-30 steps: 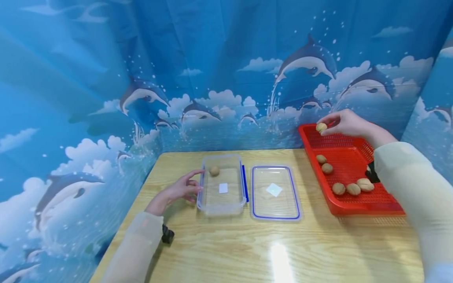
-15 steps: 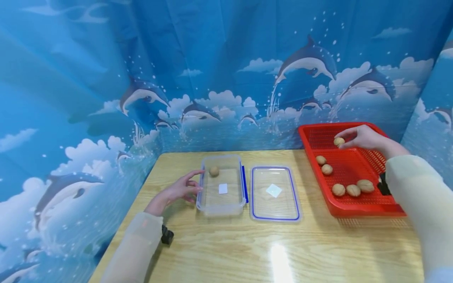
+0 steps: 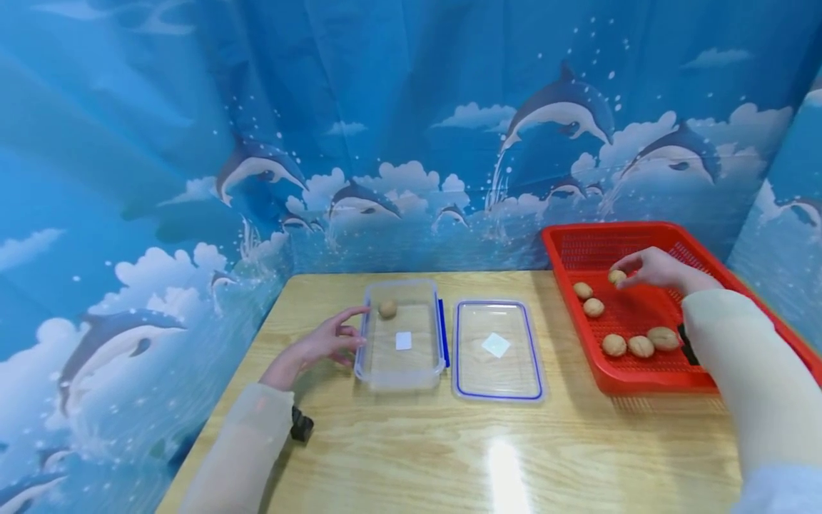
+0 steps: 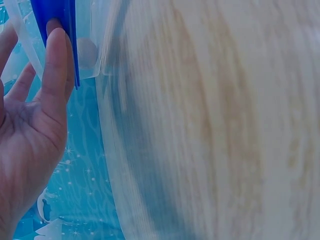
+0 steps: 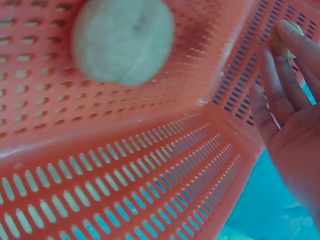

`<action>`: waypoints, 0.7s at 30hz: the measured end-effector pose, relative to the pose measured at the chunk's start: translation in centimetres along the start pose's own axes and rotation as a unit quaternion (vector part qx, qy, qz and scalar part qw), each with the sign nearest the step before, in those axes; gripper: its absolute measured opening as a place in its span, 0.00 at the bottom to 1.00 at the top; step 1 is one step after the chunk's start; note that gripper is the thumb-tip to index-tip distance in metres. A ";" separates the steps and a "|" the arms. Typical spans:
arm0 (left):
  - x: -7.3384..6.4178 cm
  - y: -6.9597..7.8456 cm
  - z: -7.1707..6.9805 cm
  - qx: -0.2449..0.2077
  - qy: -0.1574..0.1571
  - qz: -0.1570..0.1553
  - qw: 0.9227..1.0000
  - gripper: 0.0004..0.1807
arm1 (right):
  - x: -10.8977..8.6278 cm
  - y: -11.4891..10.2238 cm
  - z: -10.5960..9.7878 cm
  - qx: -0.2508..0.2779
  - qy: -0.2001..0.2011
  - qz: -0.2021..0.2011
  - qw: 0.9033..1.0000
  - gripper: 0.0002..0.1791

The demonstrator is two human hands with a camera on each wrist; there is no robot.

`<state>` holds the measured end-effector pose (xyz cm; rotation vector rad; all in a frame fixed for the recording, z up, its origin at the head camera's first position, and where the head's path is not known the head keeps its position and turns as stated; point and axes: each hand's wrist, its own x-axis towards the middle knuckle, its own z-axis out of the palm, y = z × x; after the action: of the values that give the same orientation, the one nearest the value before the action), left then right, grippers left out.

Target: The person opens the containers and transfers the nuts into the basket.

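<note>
My right hand (image 3: 659, 270) pinches a walnut (image 3: 617, 277) between thumb and fingertips, inside the red plastic basket (image 3: 600, 378) toward its back. The same held walnut (image 5: 283, 41) shows at the upper right in the right wrist view. Several other walnuts lie in the basket, two along its left side and a row near the front; a large walnut (image 5: 122, 40) fills the right wrist view's top. My left hand (image 3: 324, 341) touches the left side of a clear lidless box (image 3: 398, 375) with loosely extended fingers, beside its blue clip flap (image 4: 55, 20). One walnut (image 3: 387, 309) sits inside that box.
A clear lid (image 3: 497, 378) with a blue seal lies flat between box and basket. Small white labels mark both box and lid. A dolphin-print curtain (image 3: 398, 143) stands right behind the wooden table (image 3: 411, 450), and the basket's far edge is close to it.
My right hand has moved right and down from above the basket's back left rim, carrying the pinched walnut lower into the basket. My left hand stays at the box.
</note>
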<state>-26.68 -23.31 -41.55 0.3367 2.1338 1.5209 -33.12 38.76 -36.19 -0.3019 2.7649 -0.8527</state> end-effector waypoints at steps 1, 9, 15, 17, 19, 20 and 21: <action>0.0 0.0 0.0 0.001 -0.002 0.001 1.000 0.39 | 0.1 0.2 0.2 0.001 -0.006 -0.002 1.000 0.24; 0.0 0.0 0.0 0.000 -0.001 0.002 1.000 0.38 | 0.3 0.7 1.6 0.004 -0.061 -0.012 0.998 0.23; -0.2 0.2 0.2 -0.006 -0.004 0.003 1.000 0.38 | 0.4 0.7 1.9 -0.009 -0.097 -0.009 0.995 0.22; -0.3 0.4 0.2 -0.003 -0.006 0.003 1.000 0.38 | 0.3 0.7 1.9 -0.007 -0.110 -0.003 0.994 0.22; -0.4 0.5 0.3 0.000 -0.006 0.001 1.000 0.38 | 0.3 0.7 1.9 -0.007 -0.121 0.002 0.993 0.22; -0.4 0.5 0.3 0.000 -0.006 0.001 1.000 0.38 | 0.2 0.7 1.9 -0.007 -0.124 0.002 0.992 0.21; -0.3 0.6 0.3 0.001 -0.007 0.000 1.000 0.38 | 0.2 0.7 1.9 -0.007 -0.126 0.002 0.992 0.21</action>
<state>-26.30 -23.04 -41.03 0.3479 2.1254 1.5123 -32.87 38.26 -38.16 -0.3786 2.5373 -0.7389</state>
